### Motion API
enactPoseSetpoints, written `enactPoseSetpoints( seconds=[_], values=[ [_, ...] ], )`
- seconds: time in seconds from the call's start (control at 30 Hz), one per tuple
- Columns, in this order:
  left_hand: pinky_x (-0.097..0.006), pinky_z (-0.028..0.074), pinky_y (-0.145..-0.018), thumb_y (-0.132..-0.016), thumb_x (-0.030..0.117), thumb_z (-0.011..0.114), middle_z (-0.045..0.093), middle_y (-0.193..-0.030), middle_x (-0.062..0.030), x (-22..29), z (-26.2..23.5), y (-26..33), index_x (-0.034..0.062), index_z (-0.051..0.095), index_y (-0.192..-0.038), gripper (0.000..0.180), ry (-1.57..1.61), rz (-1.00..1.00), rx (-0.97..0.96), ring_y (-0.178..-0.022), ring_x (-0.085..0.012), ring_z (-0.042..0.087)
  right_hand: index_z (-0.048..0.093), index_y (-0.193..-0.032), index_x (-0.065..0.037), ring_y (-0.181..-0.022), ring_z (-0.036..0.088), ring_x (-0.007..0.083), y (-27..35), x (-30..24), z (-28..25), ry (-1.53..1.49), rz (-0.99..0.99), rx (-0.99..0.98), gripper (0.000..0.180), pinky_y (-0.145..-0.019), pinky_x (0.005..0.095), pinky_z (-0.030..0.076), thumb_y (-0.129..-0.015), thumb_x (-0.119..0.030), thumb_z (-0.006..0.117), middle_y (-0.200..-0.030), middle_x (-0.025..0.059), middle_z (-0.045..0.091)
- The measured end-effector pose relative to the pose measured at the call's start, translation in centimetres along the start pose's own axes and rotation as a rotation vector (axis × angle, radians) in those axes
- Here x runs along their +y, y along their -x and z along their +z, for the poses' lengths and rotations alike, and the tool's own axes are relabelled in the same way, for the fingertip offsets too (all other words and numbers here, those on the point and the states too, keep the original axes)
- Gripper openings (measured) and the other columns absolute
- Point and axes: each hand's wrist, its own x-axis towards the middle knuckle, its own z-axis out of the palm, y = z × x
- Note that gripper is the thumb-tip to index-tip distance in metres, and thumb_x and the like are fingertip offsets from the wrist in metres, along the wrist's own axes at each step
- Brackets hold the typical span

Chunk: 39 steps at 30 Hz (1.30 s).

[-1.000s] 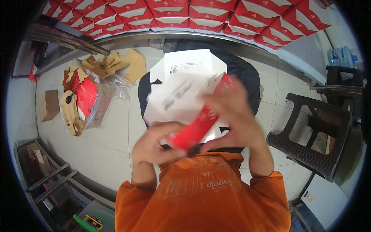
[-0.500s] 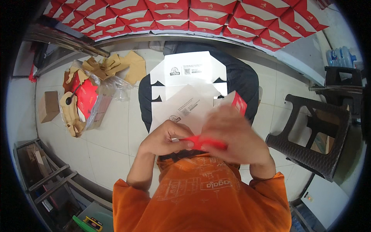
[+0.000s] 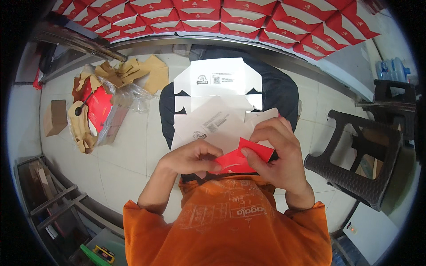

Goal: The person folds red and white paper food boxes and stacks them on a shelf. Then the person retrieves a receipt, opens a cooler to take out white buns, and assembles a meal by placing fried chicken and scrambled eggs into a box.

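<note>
A die-cut carton sheet (image 3: 211,115), white on the face turned up and red on the other, lies close to my body over my lap. Beneath it a second flat white box blank (image 3: 228,73) rests across my dark-clad thighs. My left hand (image 3: 191,157) pinches the sheet's near left edge, thumb on the red flap. On the right, my right hand (image 3: 279,148) grips the same sheet, its thumb pressing a folded red flap (image 3: 257,149) while the fingers reach behind it. Part of the near edge is hidden by my hands.
Rows of folded red and white boxes (image 3: 199,17) are stacked ahead. At left on the tiled floor sit an opened package of red sheets (image 3: 101,106), torn brown paper (image 3: 128,73) and a small brown carton (image 3: 55,118). A dark plastic stool (image 3: 355,155) stands at right.
My right hand has shifted right and slowed from a blur. The red flap beneath its thumb now stands folded up, showing more red. My left hand stays nearly in place.
</note>
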Motion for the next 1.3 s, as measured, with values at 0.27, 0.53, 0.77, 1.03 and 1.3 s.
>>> enactPoseSetpoints(
  seconds=[0.27, 0.53, 0.77, 1.03, 1.3],
  values=[
    [-0.027, 0.052, -0.060, -0.088, 0.012, 0.069, 0.068, -0.082, -0.0082, 0.0, 1.3, -0.5, 0.0029, 0.068, -0.102, 0.017, -0.291, 0.368, 0.046, -0.071, -0.0170, 0.066, 0.064, -0.089, -0.010, -0.083, 0.059, 0.0235, -0.4, 0.8, -0.6, 0.024, -0.164, -0.505, 0.019, -0.084, 0.0361, 0.042, -0.081, -0.022, 0.076, -0.084, 0.0052, 0.062],
    [-0.034, 0.052, -0.069, -0.082, 0.005, 0.070, 0.070, -0.087, -0.0102, 3.4, 3.8, 0.2, 0.0055, 0.069, -0.102, 0.020, -0.701, 0.426, 0.118, -0.076, -0.0278, 0.067, 0.058, -0.107, -0.010, -0.072, 0.060, 0.0269, -1.0, -0.1, 0.2, -0.337, 0.035, -0.543, 0.031, -0.083, 0.0362, 0.045, -0.083, -0.020, 0.075, -0.084, 0.0074, 0.066],
    [-0.031, 0.062, -0.071, -0.098, 0.009, 0.058, 0.072, -0.101, -0.0142, 3.4, 3.8, -1.3, -0.0049, 0.059, -0.117, 0.023, 0.576, 0.664, 0.714, -0.087, -0.0198, 0.072, 0.071, -0.106, -0.014, -0.131, 0.044, 0.0338, 0.7, 2.4, 2.8, 0.266, -0.535, 0.208, 0.055, -0.107, 0.0504, 0.031, -0.068, -0.053, 0.082, -0.127, 0.0048, 0.062],
    [-0.033, 0.064, -0.073, -0.100, 0.003, 0.051, 0.069, -0.105, -0.0179, 2.6, 4.0, -3.8, -0.0077, 0.054, -0.116, 0.020, 0.470, 0.663, 0.881, -0.086, -0.0240, 0.073, 0.076, -0.102, -0.010, -0.133, 0.040, 0.0385, -1.3, 1.9, -0.6, 0.044, -0.165, 0.049, 0.061, -0.105, 0.0510, 0.034, -0.068, -0.061, 0.073, -0.128, 0.0103, 0.060],
    [-0.030, 0.060, -0.077, -0.100, 0.009, 0.056, 0.068, -0.109, -0.0126, 0.9, 5.1, -5.8, -0.0030, 0.056, -0.119, 0.023, 0.544, 0.538, 0.744, -0.090, -0.0181, 0.070, 0.078, -0.095, -0.016, -0.129, 0.045, 0.0329, -0.7, 3.9, 0.9, 0.271, -0.226, 0.067, 0.036, -0.103, 0.0506, 0.034, -0.064, -0.033, 0.082, -0.132, 0.0073, 0.056]
  ],
)
